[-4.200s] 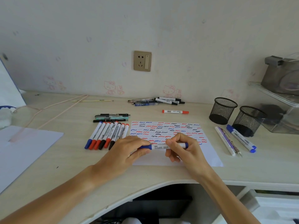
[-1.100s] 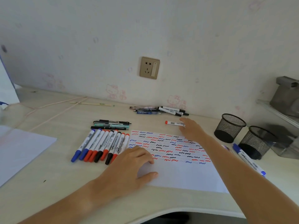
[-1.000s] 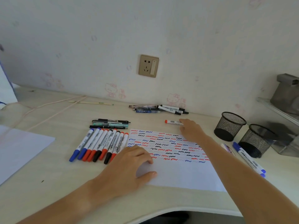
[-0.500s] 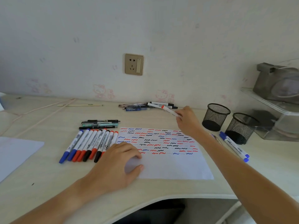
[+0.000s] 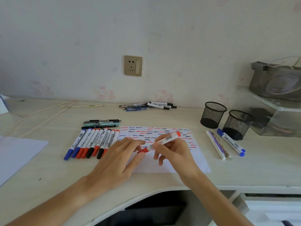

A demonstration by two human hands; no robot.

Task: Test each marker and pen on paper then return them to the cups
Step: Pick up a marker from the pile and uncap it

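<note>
Over the white paper (image 5: 200,162), which is covered with red, blue and black squiggles, my right hand (image 5: 174,152) grips the barrel of a red marker (image 5: 164,141). My left hand (image 5: 118,159) pinches the marker's red cap end between thumb and fingers. A row of several blue, red and black markers (image 5: 92,142) lies left of the paper. Two black mesh cups (image 5: 213,115) (image 5: 237,124) stand at the right, with nothing seen inside them.
Pens (image 5: 101,123) lie above the marker row, and a pile of pens and markers (image 5: 149,106) sits by the wall. Blue markers (image 5: 231,141) and thin pens (image 5: 218,145) lie in front of the cups. Another sheet (image 5: 17,154) is at left, a clear tray (image 5: 276,111) at right.
My right hand reached to the back, picked up the red marker and brought it over the paper. My left hand lifted off the paper and took hold of the cap end.
</note>
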